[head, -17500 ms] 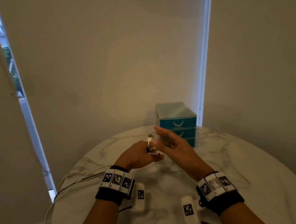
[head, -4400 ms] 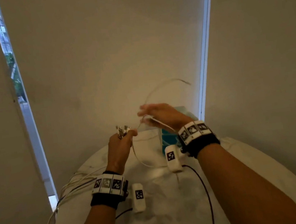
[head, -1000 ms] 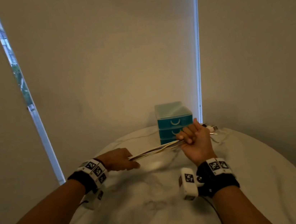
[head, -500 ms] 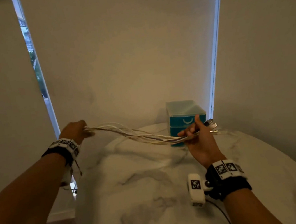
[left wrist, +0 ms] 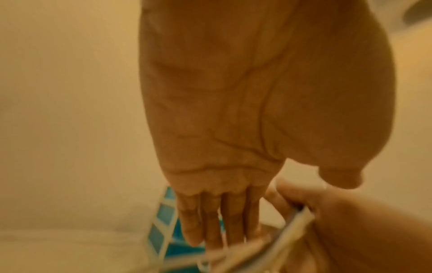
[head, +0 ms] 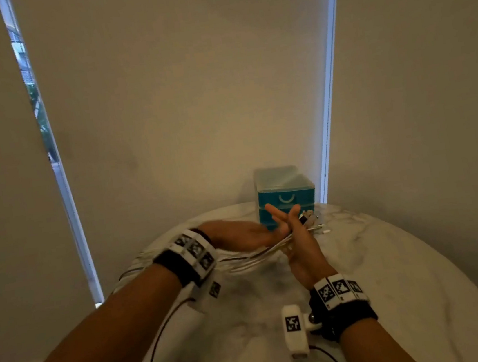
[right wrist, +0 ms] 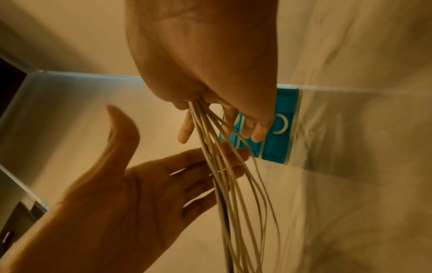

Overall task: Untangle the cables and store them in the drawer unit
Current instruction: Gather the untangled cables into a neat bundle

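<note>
The right hand (head: 301,245) pinches the bundle of thin white cables (right wrist: 224,177); the left hand (head: 239,235), its fingers (right wrist: 205,166) straight, lies flat behind the strands.

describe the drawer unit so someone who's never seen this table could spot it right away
On the round marble table, look to the far edge by the wall. The drawer unit stands there, beyond both hands: a small box with teal drawer fronts and pale curved handles, the only coloured thing.
</note>
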A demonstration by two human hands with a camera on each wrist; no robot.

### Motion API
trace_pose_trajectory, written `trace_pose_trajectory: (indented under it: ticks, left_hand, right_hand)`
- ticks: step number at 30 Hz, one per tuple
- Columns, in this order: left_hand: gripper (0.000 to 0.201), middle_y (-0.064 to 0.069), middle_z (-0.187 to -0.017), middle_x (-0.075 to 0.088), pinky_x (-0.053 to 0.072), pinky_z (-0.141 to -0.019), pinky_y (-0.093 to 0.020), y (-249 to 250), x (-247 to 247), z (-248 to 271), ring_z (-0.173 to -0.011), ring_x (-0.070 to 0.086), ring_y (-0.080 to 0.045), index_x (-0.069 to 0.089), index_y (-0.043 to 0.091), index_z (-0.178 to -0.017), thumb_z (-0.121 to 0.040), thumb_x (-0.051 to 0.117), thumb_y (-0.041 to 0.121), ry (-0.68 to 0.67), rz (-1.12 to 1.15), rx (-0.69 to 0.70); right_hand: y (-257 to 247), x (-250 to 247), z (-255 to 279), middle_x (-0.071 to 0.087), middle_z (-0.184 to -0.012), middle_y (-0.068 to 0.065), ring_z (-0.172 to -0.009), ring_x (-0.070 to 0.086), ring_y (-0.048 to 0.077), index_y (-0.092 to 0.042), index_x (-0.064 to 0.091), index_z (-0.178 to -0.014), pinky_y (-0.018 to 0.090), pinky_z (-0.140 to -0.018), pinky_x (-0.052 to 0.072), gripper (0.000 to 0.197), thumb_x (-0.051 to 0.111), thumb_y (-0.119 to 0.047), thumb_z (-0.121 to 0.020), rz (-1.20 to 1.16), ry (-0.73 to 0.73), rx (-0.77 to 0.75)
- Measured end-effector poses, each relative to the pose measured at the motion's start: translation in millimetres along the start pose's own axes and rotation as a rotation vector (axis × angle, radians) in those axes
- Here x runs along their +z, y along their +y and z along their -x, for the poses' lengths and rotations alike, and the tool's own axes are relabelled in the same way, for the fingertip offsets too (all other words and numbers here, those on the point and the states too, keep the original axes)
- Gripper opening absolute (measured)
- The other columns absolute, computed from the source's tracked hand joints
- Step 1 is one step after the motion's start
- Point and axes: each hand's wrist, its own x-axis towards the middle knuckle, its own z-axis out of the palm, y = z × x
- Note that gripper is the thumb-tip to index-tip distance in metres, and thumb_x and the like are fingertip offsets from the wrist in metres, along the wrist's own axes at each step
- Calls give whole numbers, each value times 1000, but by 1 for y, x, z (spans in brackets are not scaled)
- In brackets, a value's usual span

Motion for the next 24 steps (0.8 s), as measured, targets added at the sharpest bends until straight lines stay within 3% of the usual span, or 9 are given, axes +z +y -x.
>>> trace_pose_trajectory:
  ticks: [3, 8, 11, 14, 16, 19, 21, 23, 24]
  left_hand:
    - [61, -7, -123, 70, 50, -108, -39, 3, 35, -26, -114, 66, -27, 58, 10, -140, -111, 31, 57, 14, -6, 70]
    - [44, -11, -115, 71, 55, -102, -41, -10, 49, -41, -100, 68, -22, 59, 25, -129, -113, 31, 54, 153, 33, 110]
    - [34, -2, -98, 67, 55, -82, -30, -3, 47, -38, -73, 62, -10, 57, 31, -125, -112, 37, 55, 118, 138, 93]
    - [41, 15, -105, 62, 46, -76, -14, 0, 44, -31, -80, 58, 5, 64, 37, -123, -109, 34, 62, 174, 27, 54]
    - [52, 11, -92, 63, 42, -73, -20, 4, 41, -27, -77, 55, -3, 65, 35, -96, -109, 25, 66, 193, -16, 1]
    - [70, 6, -98, 66, 39, -72, -22, 9, 37, -25, -79, 54, -4, 70, 25, -103, -107, 15, 68, 237, -57, -95]
    - [68, 9, -83, 63, 37, -69, -24, 13, 36, -24, -73, 54, -7, 62, 28, -84, -108, 13, 68, 331, -113, -141]
    - [62, 7, -76, 62, 40, -70, -27, 21, 36, -24, -75, 60, -16, 58, 31, -78, -109, 17, 67, 370, -132, -146]
    - [61, 1, -88, 70, 43, -76, -29, 24, 35, -23, -86, 66, -23, 66, 30, -90, -109, 20, 66, 357, -120, -148]
  right_hand:
    - [1, -15, -3, 67, -143, 1, -148, 46, 40, -34, 79, -125, 60, -117, 41, 60, 30, -65, -108, -77, -14, 70]
    - [-2, -25, -9, 78, -125, 1, -129, 62, 26, -17, 79, -113, 42, -93, 50, 64, 30, -59, -110, -283, 25, 134]
    - [-2, -26, -8, 77, -127, 6, -123, 64, 26, -26, 69, -120, 40, -88, 53, 48, 34, -58, -110, -462, 7, 163]
    - [-6, -27, -8, 77, -127, 9, -117, 69, 26, -28, 63, -105, 42, -86, 59, 32, 43, -53, -110, -539, 34, 208]
    - [-8, -28, -8, 79, -122, 8, -112, 72, 24, -24, 64, -94, 38, -89, 57, 27, 56, -46, -108, -556, 63, 239]
    - [-9, -31, -6, 79, -94, 2, -91, 74, 21, -14, 76, -107, 38, -98, 55, 21, 80, -31, -94, -650, 87, 287]
    - [-8, -32, -5, 69, -75, -3, -79, 71, 18, -14, 75, -85, 39, -102, 55, 15, 85, -26, -88, -708, 119, 323]
    - [-6, -33, -6, 62, -65, -4, -74, 69, 17, -14, 71, -77, 37, -93, 59, 19, 85, -22, -88, -781, 149, 312]
    - [-6, -33, -7, 61, -61, -4, -72, 69, 17, -13, 71, -80, 36, -86, 60, 16, 83, -20, -89, -812, 153, 308]
